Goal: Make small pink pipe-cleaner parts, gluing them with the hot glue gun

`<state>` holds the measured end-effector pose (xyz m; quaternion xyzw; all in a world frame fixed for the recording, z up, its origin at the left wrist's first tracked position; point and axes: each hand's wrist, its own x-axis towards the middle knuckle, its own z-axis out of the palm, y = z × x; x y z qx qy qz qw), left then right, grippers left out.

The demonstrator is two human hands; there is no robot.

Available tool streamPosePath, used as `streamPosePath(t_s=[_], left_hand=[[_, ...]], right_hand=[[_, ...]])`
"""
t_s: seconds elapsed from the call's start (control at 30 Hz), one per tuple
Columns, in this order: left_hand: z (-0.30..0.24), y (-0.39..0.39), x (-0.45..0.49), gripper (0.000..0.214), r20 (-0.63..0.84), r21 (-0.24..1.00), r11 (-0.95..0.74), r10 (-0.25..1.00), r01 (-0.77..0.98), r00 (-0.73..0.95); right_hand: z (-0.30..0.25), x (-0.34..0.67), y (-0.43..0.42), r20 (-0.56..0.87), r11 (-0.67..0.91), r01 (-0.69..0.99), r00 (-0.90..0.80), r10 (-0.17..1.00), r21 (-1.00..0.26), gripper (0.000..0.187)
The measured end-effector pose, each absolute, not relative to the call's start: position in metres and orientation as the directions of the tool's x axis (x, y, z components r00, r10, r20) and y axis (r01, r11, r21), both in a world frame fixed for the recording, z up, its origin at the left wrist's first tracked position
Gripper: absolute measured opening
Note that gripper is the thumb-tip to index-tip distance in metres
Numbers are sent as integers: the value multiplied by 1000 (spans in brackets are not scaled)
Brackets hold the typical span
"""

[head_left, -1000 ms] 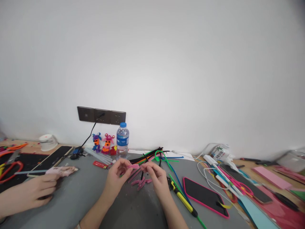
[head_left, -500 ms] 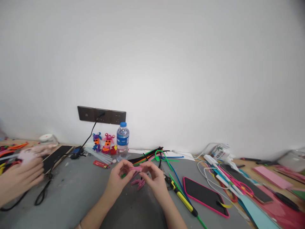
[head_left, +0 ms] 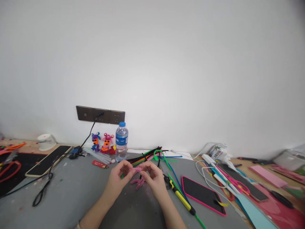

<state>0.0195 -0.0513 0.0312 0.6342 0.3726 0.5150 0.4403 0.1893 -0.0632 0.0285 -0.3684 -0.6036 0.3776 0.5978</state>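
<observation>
My left hand [head_left: 119,178] and my right hand [head_left: 152,178] meet over the grey table [head_left: 78,194]. Both pinch the ends of a short pink pipe-cleaner piece [head_left: 135,170] held level between them. Several more short pink pieces [head_left: 138,183] lie on the table just below the hands. A bundle of coloured pipe cleaners [head_left: 150,155] lies right behind the hands.
A water bottle [head_left: 121,140] and small pipe-cleaner figures [head_left: 101,143] stand by the wall sockets [head_left: 100,115]. A yellow-handled cutter [head_left: 179,196] and a pink-cased phone [head_left: 202,195] lie right of the hands. A black cable [head_left: 43,190] and another phone [head_left: 47,160] are at left.
The other person's hand and the pale object it held have left the view at the left. My hands stay together on the pink piece, shifted slightly towards the wall.
</observation>
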Motion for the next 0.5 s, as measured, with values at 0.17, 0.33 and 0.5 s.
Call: streamPosePath(t_s=[0.17, 0.33, 0.5], left_hand=[[29, -51, 20, 23, 339, 935, -354, 915, 34, 219], [31, -51, 21, 27, 336, 935, -355, 904, 24, 263], [34, -53, 22, 23, 317, 942, -335, 911, 24, 263]], right_hand=[[28, 189, -63, 432, 432, -23, -11, 902, -902, 20], [29, 190, -63, 419, 418, -52, -35, 907, -907, 20], [29, 190, -63, 399, 396, -53, -67, 914, -917, 21]])
